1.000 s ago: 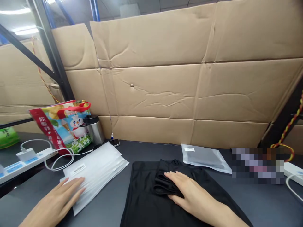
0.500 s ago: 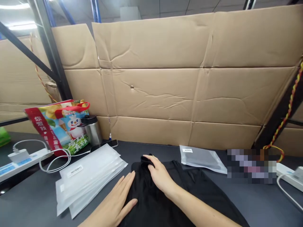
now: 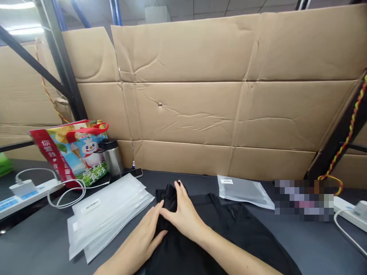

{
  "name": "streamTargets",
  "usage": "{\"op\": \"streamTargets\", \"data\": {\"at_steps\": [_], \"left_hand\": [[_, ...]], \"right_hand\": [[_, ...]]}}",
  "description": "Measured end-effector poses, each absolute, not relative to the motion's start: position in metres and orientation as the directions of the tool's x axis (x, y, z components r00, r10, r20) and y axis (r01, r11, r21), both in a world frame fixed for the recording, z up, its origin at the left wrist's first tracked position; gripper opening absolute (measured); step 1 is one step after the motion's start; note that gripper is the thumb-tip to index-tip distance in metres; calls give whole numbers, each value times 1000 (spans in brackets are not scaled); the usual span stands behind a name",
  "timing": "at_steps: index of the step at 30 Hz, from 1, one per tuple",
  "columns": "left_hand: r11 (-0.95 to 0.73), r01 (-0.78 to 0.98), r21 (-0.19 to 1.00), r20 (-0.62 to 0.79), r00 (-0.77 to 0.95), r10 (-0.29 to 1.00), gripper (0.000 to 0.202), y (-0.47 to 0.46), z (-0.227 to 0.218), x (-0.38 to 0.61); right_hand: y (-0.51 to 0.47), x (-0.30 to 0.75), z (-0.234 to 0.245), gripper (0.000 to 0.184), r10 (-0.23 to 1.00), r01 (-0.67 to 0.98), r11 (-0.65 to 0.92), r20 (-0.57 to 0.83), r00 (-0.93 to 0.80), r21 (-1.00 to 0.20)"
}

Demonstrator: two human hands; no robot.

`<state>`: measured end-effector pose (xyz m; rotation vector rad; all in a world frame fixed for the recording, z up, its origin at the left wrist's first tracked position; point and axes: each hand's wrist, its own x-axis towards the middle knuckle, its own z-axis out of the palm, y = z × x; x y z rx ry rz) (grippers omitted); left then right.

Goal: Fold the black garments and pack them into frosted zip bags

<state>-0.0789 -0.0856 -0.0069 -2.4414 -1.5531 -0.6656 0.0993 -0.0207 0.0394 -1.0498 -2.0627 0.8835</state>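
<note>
A black garment lies spread on the table in front of me, its far left part gathered into folds. My left hand rests along the garment's left edge, fingers stretched out together and thumb apart. My right hand lies over the folded part, its fingers stretched forward and its thumb spread to the left, close to my left fingertips. Both hands touch the cloth without gripping it. The undersides of the fingers are hidden.
Several frosted plastic bags with barcode labels lie stacked at left, and another bag lies back right. Behind the stack are a phone, a steel flask, a colourful tote bag and a power strip. A cardboard wall closes the back.
My right hand has let go of the bunched cloth and spread its fingers, with the thumb now reaching left. The folds have shifted slightly left. My left hand has barely moved.
</note>
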Motion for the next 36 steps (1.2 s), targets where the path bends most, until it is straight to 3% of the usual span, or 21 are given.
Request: {"op": "streamTargets", "data": {"at_steps": [4,8,13,16,20,23,26,29,31,36], "left_hand": [[-406,897,175,436,299,849,73,-82,-15,-79],[-416,901,120,448,325,833,72,-84,-19,-80],[-438,898,30,438,382,814,61,-79,-14,-85],[-498,867,-6,416,455,787,49,-74,-3,-89],[-519,855,-21,379,487,787,49,-73,8,-91],[-502,863,-53,327,490,808,46,-76,10,-89],[-489,870,-64,339,480,809,46,-79,8,-87],[-495,866,-65,355,484,800,45,-78,4,-89],[-497,865,-66,362,485,796,45,-77,2,-90],[-504,863,-39,356,483,800,49,-78,4,-91]], "right_hand": [[-30,90,33,83,806,479,490,169,-567,-728],[-28,85,33,75,835,583,487,153,-528,-650],[-12,131,48,58,861,477,505,381,-337,-719],[-3,178,49,54,913,484,407,362,-187,-775],[-1,227,37,53,938,532,328,336,-85,-781],[-10,234,34,49,925,605,367,348,-155,-706],[-21,220,36,59,880,638,474,293,-374,-607],[-23,203,36,38,834,658,547,268,-482,-518],[-19,202,36,26,851,680,525,316,-419,-513],[-16,248,47,22,894,710,376,435,-110,-595]]}}
